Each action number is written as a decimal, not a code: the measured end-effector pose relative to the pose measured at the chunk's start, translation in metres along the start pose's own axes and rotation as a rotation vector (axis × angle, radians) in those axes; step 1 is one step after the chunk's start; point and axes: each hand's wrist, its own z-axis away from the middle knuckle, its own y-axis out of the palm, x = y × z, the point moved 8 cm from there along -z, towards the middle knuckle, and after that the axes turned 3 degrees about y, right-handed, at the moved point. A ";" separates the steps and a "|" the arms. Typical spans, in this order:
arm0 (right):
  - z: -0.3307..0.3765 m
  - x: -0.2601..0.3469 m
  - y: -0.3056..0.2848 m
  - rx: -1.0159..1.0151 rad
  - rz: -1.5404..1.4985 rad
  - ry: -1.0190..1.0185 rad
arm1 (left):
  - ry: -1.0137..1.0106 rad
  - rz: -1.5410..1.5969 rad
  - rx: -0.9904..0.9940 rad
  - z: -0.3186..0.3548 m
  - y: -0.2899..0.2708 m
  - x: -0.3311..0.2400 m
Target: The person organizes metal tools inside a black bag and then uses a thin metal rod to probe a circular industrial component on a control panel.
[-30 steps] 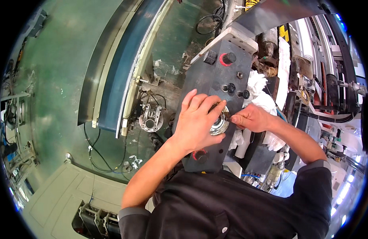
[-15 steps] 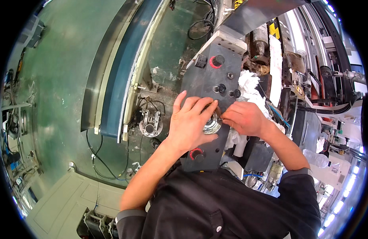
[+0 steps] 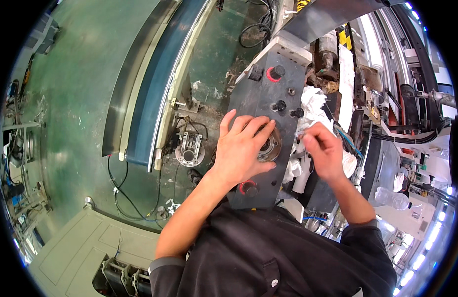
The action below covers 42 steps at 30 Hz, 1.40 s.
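Observation:
A round metal ring-shaped part point(image 3: 272, 147) sits on the dark grey metal plate point(image 3: 261, 195) in front of me. My left hand point(image 3: 241, 151) lies over its left side, thumb and index finger spanning its edges while the other fingers fan out. My hand hides part of the ring. To the right, past the plate's edge, my right hand point(image 3: 323, 148) is closed in a pinch, apart from the ring. Something small and thin shows at its fingertips, too small to name. Black knobs point(image 3: 280, 105) stand on the plate beyond my hands.
Crumpled white paper point(image 3: 314, 103) lies right of the plate. A blue conveyor belt point(image 3: 152, 94) runs along the left, with a metal fixture point(image 3: 190, 149) below it. Black cables point(image 3: 122, 198) trail over the green floor. A plastic bottle point(image 3: 392, 198) lies at the right.
My right hand has drawn away from the ring to the right, beyond the plate's edge, still pinched. My left hand stays on the ring. The view has shifted slightly.

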 end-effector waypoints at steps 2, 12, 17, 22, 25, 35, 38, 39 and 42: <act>0.011 0.000 0.014 0.094 0.028 0.033 | 0.014 0.021 0.022 -0.001 0.000 0.000; 0.030 -0.032 0.047 0.145 0.036 0.276 | 0.042 -0.009 0.105 0.002 -0.015 0.004; 0.030 -0.025 0.047 0.082 0.062 0.170 | -0.064 -0.172 -0.085 0.013 -0.016 -0.001; 0.023 -0.018 0.042 0.052 0.193 0.097 | -0.069 -0.184 -0.015 0.005 -0.016 0.004; 0.019 -0.015 0.041 0.041 0.243 0.072 | 0.030 -0.115 -0.031 0.000 -0.014 0.003; 0.014 -0.002 0.041 0.046 0.376 0.019 | 0.035 -0.011 -0.091 0.003 0.007 0.004; 0.013 -0.007 0.043 0.063 0.279 0.133 | -0.005 -0.027 -0.138 0.005 0.007 0.003; 0.012 -0.010 0.043 0.068 0.250 0.174 | -0.020 -0.034 -0.151 0.006 0.006 0.003; 0.014 -0.024 0.039 0.076 0.175 0.280 | -0.039 -0.012 -0.193 0.008 0.008 0.002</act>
